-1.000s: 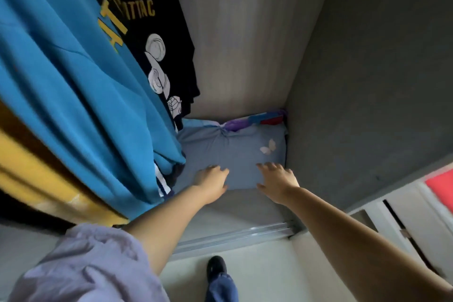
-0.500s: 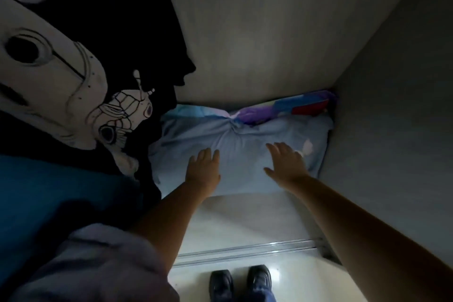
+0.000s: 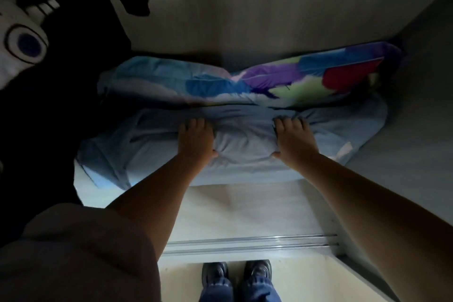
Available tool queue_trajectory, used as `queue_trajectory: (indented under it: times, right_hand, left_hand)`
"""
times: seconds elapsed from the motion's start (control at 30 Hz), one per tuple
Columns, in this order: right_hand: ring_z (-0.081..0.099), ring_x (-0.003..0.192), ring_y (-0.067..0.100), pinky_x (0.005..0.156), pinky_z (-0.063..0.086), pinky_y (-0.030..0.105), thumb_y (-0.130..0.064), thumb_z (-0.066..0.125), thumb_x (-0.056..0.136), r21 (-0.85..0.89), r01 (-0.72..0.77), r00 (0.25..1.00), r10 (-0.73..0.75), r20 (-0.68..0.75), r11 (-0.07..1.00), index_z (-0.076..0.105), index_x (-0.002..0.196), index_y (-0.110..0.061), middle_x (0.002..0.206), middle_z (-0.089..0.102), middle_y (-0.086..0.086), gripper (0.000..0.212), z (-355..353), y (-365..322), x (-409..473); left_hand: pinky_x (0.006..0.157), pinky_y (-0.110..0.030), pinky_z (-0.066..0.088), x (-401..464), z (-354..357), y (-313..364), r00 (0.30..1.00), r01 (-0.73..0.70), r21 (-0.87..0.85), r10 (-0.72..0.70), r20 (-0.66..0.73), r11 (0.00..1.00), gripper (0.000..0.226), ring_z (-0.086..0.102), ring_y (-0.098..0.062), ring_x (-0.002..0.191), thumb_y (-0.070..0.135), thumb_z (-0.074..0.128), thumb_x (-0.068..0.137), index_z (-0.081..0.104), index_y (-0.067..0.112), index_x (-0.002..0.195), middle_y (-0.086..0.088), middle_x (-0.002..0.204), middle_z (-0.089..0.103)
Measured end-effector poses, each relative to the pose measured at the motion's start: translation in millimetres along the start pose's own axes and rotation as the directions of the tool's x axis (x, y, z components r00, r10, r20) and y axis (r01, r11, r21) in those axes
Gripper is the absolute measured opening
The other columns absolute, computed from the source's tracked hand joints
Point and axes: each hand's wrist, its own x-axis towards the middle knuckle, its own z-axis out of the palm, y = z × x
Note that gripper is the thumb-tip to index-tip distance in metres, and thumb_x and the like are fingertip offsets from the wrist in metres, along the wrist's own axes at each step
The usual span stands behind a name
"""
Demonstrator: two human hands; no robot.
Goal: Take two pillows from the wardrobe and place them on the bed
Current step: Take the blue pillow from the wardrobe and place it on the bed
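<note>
Two pillows lie on the wardrobe floor [image 3: 245, 206]. The front one is a light blue pillow [image 3: 242, 149]. Behind it, against the back wall, lies a colourful pillow [image 3: 245, 81] with blue, purple, green and red feather shapes. My left hand [image 3: 195, 138] grips the blue pillow left of its middle, fingers dug over its far edge. My right hand [image 3: 294, 138] grips it right of the middle the same way. The cloth bunches between the two hands. The bed is out of view.
Dark hanging clothes [image 3: 61, 81] with a white print crowd the left side and touch the blue pillow's left end. The wardrobe's side wall [image 3: 416, 130] stands close on the right. A sliding door track [image 3: 250, 244] runs along the front edge, my shoes [image 3: 235, 274] just outside it.
I have leaned deeper into the wardrobe. Both hands slid from flat on the blue pillow's front to its far edge and closed on it. The colourful pillow behind shows fully.
</note>
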Motion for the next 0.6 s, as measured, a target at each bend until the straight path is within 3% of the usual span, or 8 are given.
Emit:
queue_trajectory:
  times: [0.1,0.17,0.23,0.3,0.5,0.6]
  right_hand:
    - [0.051,0.121,0.03,0.104,0.034,0.041,-0.042,0.06,0.085,0.03,0.025,0.998,-0.027,0.049,0.999,0.032,0.143,-0.015,0.131,0.055,0.011,0.07,8,-4,-13]
    - [0.06,0.111,0.028,0.094,0.043,0.037,-0.03,0.05,0.092,0.066,0.039,0.998,-0.042,0.041,0.997,0.039,0.14,-0.018,0.12,0.065,0.007,0.051,8,-7,-26]
    - [0.063,0.106,0.029,0.088,0.048,0.036,-0.026,0.045,0.094,0.086,0.057,0.997,-0.062,0.055,0.995,0.042,0.139,-0.019,0.114,0.068,0.007,0.045,4,-12,-42]
    - [0.065,0.104,0.029,0.083,0.05,0.036,-0.027,0.044,0.095,0.11,0.06,0.995,-0.068,0.071,0.992,0.043,0.138,-0.02,0.113,0.069,0.007,0.043,0,-18,-57]
    - [0.062,0.11,0.029,0.087,0.05,0.038,-0.029,0.048,0.095,0.259,-0.057,0.988,0.018,0.152,0.964,0.056,0.124,-0.018,0.119,0.065,0.008,0.032,-40,-37,-112]
    - [0.061,0.109,0.029,0.09,0.05,0.037,-0.029,0.05,0.094,0.31,-0.193,0.973,0.141,0.182,0.931,0.059,0.117,-0.017,0.119,0.065,0.009,0.028,-62,-38,-154]
  left_hand:
    - [0.1,-0.043,0.034,-14,5,0,0.998,-0.021,0.018,0.02,0.065,1.0,0.07,0.04,-0.03,0.122,0.049,0.071,0.072,0.045,0.015,0.128,-0.013,0.131,0.044]
    - [0.104,-0.046,0.033,-25,6,1,0.995,-0.023,0.005,0.022,0.095,1.0,0.053,0.042,-0.031,0.123,0.039,0.062,0.084,0.045,0.015,0.129,-0.012,0.132,0.045]
    - [0.102,-0.046,0.04,-34,1,1,0.988,-0.014,-0.015,0.016,0.151,1.0,0.034,0.047,-0.031,0.123,0.023,0.044,0.096,0.049,0.014,0.129,-0.011,0.132,0.051]
    - [0.097,-0.044,0.046,-44,-6,-2,0.982,-0.025,-0.019,0.028,0.187,1.0,0.034,0.053,-0.03,0.121,0.014,0.034,0.099,0.054,0.013,0.127,-0.01,0.131,0.056]
    - [0.1,-0.044,0.043,-80,-51,-21,0.966,-0.141,0.05,0.126,0.225,0.989,0.036,0.056,-0.032,0.121,0.013,0.032,0.101,0.056,0.008,0.128,-0.015,0.13,0.059]
    - [0.096,-0.04,0.046,-102,-86,-19,0.959,-0.259,0.122,0.241,0.146,0.958,0.033,0.06,-0.029,0.115,0.017,0.034,0.101,0.06,0.01,0.121,-0.011,0.123,0.065]
